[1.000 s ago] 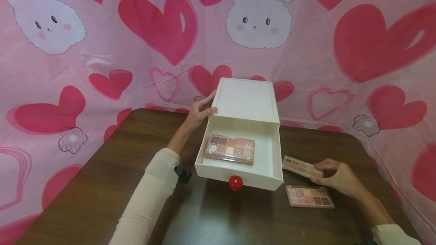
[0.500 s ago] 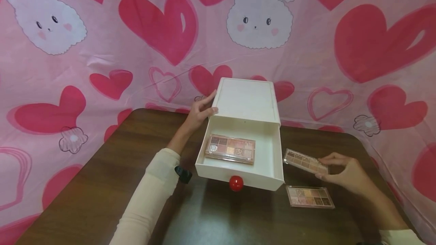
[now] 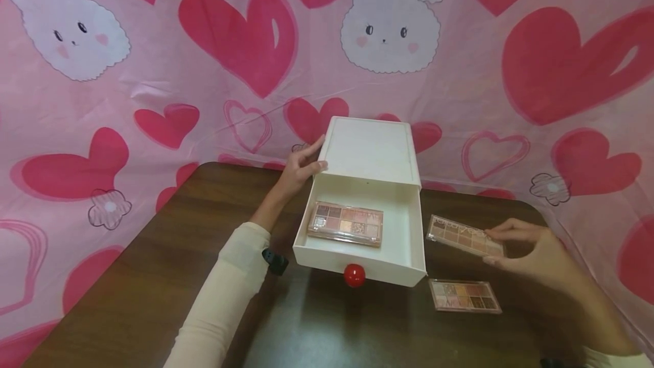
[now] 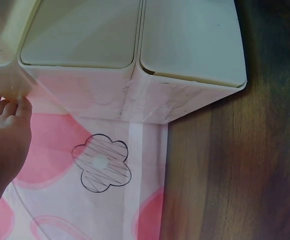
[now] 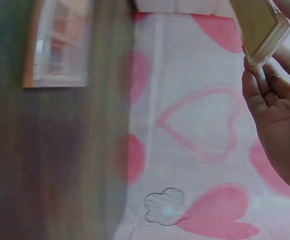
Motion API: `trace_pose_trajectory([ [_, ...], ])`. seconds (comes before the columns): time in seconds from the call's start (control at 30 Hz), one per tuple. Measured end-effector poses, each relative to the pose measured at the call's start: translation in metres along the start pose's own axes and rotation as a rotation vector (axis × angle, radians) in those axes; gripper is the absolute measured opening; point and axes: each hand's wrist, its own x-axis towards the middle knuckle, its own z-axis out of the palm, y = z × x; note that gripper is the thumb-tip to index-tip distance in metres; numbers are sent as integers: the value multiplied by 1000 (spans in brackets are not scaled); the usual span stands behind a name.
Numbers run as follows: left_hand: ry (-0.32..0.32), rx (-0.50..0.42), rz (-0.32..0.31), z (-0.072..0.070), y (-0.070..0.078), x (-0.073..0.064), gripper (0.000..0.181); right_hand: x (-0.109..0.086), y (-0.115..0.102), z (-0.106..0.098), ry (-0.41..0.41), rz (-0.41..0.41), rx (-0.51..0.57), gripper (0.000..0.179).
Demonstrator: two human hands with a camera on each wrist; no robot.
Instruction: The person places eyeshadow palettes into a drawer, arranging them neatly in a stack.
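A white drawer unit (image 3: 372,149) stands at the back middle, its top drawer (image 3: 401,243) pulled out by its red knob (image 3: 354,275) side. Inside that drawer, an eyeshadow palette (image 3: 345,224) lies at the left. My left hand (image 3: 295,172) rests against the unit's left side, thumb near the top front corner; in the left wrist view, the hand (image 4: 7,135) touches the side wall. To the right of the drawer, my right hand (image 3: 531,251) pinches a palette of tan shades (image 3: 465,235) by its right end, tilted above the table. A second palette (image 3: 465,296) lies on the table below it.
The dark wooden table (image 3: 153,277) runs up to a pink cloth (image 3: 214,72) with hearts and rabbits. Two shut drawers (image 4: 82,32) of the unit show under the pulled-out one in the left wrist view.
My right hand has raised the tan palette and drawn it slightly to the right. The left hand, the drawer and the other palettes stay where they were.
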Motion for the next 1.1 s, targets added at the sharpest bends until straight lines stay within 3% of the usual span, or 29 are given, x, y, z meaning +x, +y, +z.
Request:
trace_pose_trajectory([
  [0.13,0,10,5,0,-1,0,73,1,-9,-7,17,-22,-9,47],
  [0.47,0,8,7,-1,0,0,72,7,-29,-19,13,-105,114,53],
  [0.57,4,11,5,0,0,0,71,10,-35,-24,19,-182,143,56],
  [0.7,8,6,5,0,0,0,71,18,-40,-27,23,-335,259,59],
  [0.77,7,3,5,0,0,0,71,21,-46,-27,22,-358,290,61],
  [0.83,6,0,3,0,-1,0,71,24,-52,-27,35,-371,259,63],
  [0.97,5,0,-7,0,0,0,72,27,-65,-25,37,-341,94,67],
  [1.1,2,3,-12,0,-1,0,73,34,-77,-17,19,-361,55,67],
])
